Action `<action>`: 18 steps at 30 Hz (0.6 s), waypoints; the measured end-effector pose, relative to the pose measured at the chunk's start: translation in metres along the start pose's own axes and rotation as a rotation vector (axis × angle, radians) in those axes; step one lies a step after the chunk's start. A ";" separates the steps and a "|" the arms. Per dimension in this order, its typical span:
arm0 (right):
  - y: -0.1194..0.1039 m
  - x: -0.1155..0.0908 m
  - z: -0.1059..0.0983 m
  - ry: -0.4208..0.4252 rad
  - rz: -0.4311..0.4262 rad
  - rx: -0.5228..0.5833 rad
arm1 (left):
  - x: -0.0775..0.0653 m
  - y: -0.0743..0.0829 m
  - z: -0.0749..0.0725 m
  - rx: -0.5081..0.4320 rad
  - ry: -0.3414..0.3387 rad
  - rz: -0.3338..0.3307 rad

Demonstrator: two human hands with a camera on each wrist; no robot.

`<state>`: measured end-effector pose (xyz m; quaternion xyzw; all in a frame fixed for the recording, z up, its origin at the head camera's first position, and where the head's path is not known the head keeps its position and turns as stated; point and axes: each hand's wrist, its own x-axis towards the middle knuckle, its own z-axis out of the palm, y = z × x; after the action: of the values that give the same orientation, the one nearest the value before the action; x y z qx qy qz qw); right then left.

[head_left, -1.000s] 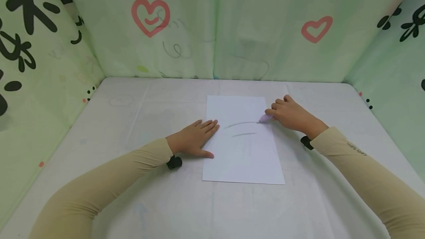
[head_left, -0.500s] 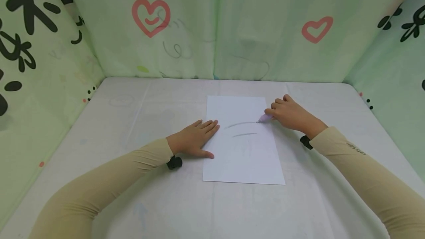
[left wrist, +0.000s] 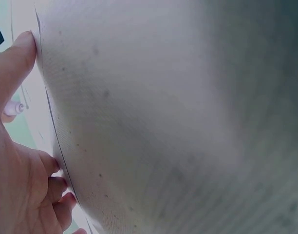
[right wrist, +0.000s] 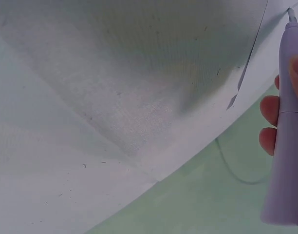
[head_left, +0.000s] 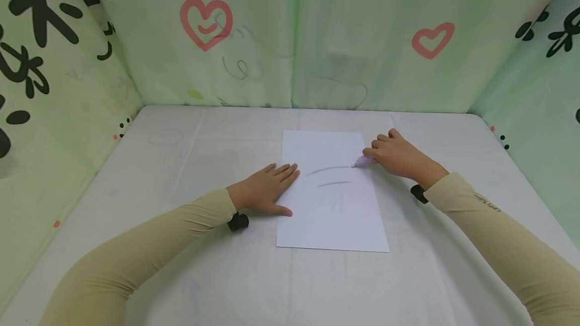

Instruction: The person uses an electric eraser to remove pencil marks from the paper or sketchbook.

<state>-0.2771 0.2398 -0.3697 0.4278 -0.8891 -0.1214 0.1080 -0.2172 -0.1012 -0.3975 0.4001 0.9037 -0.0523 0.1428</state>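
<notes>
Paper [head_left: 333,220] lies on the white table [head_left: 204,275], two grey strokes [head_left: 333,183] across it. The left hand [head_left: 263,190], fingers extended and thumb spread, rests at its left edge. Well apart, by the right edge, the right hand [head_left: 397,157] grips a lilac pen [right wrist: 284,165]; its tip seems to touch the upper stroke's end. A green wall [head_left: 344,79] stands behind.

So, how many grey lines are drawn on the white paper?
2: a longer upper line, ending at the tip of the purple pen, and a shorter lower line below it. The left hand could hide more.
</notes>
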 end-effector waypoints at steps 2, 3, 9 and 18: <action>0.000 0.000 0.000 -0.001 -0.003 0.000 | 0.000 0.000 0.000 0.000 -0.001 -0.001; 0.000 -0.001 0.001 0.001 -0.003 0.000 | 0.000 0.000 0.000 0.001 -0.002 -0.002; 0.000 0.000 0.002 0.047 -0.027 0.005 | 0.000 -0.001 0.000 -0.004 -0.001 -0.002; 0.000 0.002 0.001 0.037 -0.026 0.016 | -0.001 -0.001 -0.001 -0.011 0.009 0.010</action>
<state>-0.2785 0.2378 -0.3701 0.4423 -0.8824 -0.1077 0.1193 -0.2170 -0.1022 -0.3965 0.4041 0.9026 -0.0447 0.1414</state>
